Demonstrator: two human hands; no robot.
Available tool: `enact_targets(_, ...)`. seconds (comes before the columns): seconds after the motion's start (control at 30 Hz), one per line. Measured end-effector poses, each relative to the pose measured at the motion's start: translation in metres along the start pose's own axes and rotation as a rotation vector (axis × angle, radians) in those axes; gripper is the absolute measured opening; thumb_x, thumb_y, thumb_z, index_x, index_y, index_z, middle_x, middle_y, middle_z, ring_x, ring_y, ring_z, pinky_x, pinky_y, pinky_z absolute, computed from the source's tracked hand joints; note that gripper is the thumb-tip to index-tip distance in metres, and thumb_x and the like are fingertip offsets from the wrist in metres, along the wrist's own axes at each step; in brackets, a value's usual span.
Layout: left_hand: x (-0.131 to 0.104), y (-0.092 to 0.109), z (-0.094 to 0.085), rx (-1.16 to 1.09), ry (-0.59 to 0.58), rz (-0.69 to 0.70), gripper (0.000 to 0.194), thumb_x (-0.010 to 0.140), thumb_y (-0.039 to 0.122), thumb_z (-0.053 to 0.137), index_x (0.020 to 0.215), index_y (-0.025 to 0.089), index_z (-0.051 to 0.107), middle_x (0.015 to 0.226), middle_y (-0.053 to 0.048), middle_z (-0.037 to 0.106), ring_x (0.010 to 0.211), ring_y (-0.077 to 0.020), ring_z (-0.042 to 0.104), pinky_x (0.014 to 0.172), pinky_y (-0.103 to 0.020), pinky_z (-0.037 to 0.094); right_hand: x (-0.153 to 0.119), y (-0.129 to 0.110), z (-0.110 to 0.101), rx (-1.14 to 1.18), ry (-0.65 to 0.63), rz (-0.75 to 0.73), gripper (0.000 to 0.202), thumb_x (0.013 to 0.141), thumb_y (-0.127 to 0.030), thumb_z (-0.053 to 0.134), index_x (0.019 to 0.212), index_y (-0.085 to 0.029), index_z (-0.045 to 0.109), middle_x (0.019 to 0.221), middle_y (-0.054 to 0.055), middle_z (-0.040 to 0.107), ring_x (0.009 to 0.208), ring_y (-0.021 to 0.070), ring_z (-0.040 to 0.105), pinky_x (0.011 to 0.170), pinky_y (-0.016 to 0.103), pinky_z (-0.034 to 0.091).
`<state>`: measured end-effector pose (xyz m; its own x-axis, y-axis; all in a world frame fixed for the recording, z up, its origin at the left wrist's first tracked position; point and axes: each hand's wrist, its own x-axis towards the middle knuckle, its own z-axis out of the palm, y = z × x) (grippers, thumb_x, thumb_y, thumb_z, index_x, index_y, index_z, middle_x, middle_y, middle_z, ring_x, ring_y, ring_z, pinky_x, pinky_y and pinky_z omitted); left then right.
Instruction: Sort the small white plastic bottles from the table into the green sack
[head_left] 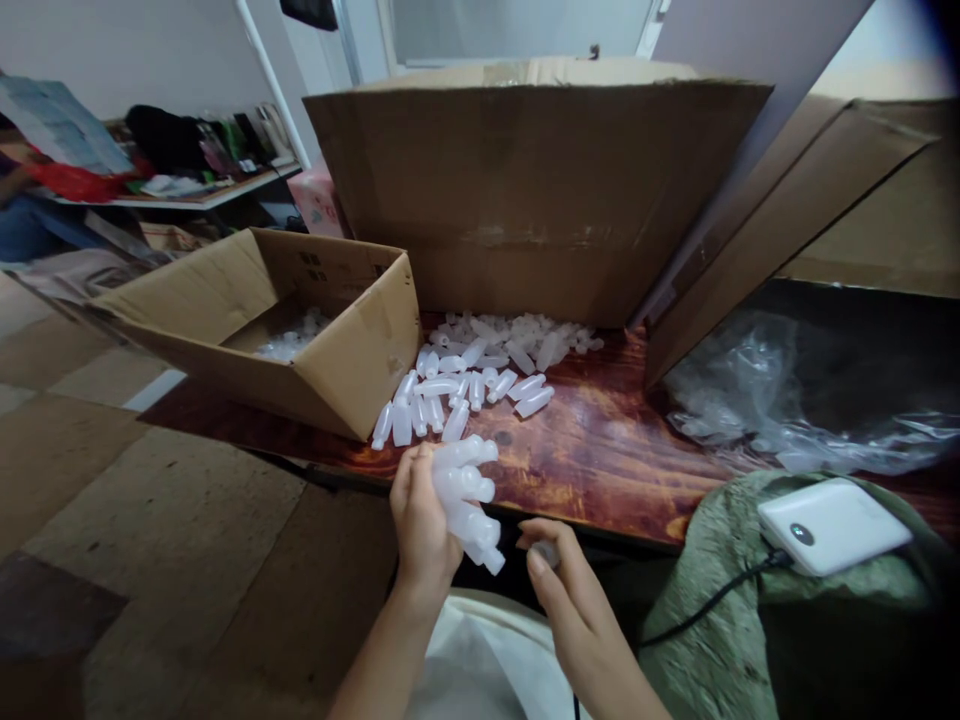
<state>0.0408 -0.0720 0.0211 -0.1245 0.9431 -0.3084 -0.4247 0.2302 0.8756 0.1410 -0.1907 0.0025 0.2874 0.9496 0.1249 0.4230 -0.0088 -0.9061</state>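
My left hand [421,520] is closed around several small translucent white plastic bottles [466,485], their necks pointing right. Just to the right, my right hand [564,575] has its thumb and fingers pinched on a small translucent cap [547,552], partly hidden by the fingers. Both hands are in front of the wooden table's near edge. Beyond them on the table lie loose bottles [457,385] of the same kind, and behind these a heap of small translucent pieces [525,335].
An open cardboard box [360,345] with clear pieces inside stands at left on the wooden table [600,440]. Large cartons [525,200] rise behind and at right, one holding clear plastic film [757,380]. A white power bank [836,525] with a cable rests on green fabric [720,560].
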Motion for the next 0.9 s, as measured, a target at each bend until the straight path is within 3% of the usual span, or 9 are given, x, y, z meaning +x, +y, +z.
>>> enact_targets(0.13,0.004,0.002,0.003,-0.104,0.039,-0.101,0.029,0.074,0.046,0.062,0.082,0.019,0.052,0.056,0.005,0.056,0.038,-0.0117,0.050,0.035,-0.020,0.037,-0.009,0.004,0.004,-0.031,-0.006,-0.097,0.032,0.099,-0.020,0.036,0.129,-0.024,0.048,0.121,0.009,0.057,0.102,0.0146,0.063,0.085,0.023,0.053)
enact_targets(0.2,0.002,0.001,0.005,-0.114,0.053,-0.110,0.031,0.073,0.046,0.063,0.083,0.019,0.052,0.056,0.005,0.056,0.039,-0.0120,0.051,0.035,-0.020,0.038,-0.009,0.003,0.007,-0.032,0.024,-0.157,0.037,0.098,-0.019,0.041,0.134,-0.024,0.044,0.124,0.009,0.059,0.108,0.0154,0.063,0.090,0.023,0.052)
enact_targets(0.47,-0.005,0.000,0.007,-0.025,0.088,0.058,0.029,0.078,0.048,0.059,0.084,0.020,0.054,0.058,0.006,0.057,0.039,-0.0111,0.052,0.036,-0.019,0.037,-0.003,0.000,-0.001,-0.150,-0.021,-0.323,0.026,0.096,-0.023,0.049,0.121,-0.021,0.053,0.099,0.003,0.072,0.080,0.0117,0.070,0.074,0.017,0.054)
enact_targets(0.7,-0.012,-0.005,0.015,-0.008,0.025,0.084,0.024,0.081,0.043,0.057,0.084,0.019,0.055,0.063,0.004,0.061,0.038,-0.0087,0.050,0.036,-0.017,0.037,-0.007,0.006,0.004,-0.198,0.226,-0.312,0.022,0.092,-0.031,0.060,0.109,-0.019,0.061,0.079,0.002,0.069,0.064,0.0145,0.066,0.061,0.022,0.055)
enact_targets(0.83,-0.012,-0.011,0.023,-0.045,-0.011,0.030,0.023,0.080,0.042,0.060,0.082,0.019,0.053,0.059,0.006,0.057,0.041,-0.0094,0.052,0.040,-0.019,0.042,-0.011,0.007,0.007,-0.210,0.283,-0.403,0.020,0.093,-0.015,0.053,0.111,-0.020,0.060,0.093,0.008,0.067,0.082,0.0167,0.066,0.071,0.027,0.056)
enact_targets(0.9,-0.013,-0.015,0.025,-0.058,-0.031,-0.003,0.024,0.080,0.042,0.061,0.080,0.019,0.053,0.058,0.006,0.056,0.042,-0.0089,0.052,0.043,-0.019,0.044,-0.013,0.006,0.005,-0.237,0.312,-0.403,0.016,0.093,-0.016,0.053,0.106,-0.019,0.061,0.092,0.008,0.067,0.079,0.0168,0.065,0.070,0.027,0.055)
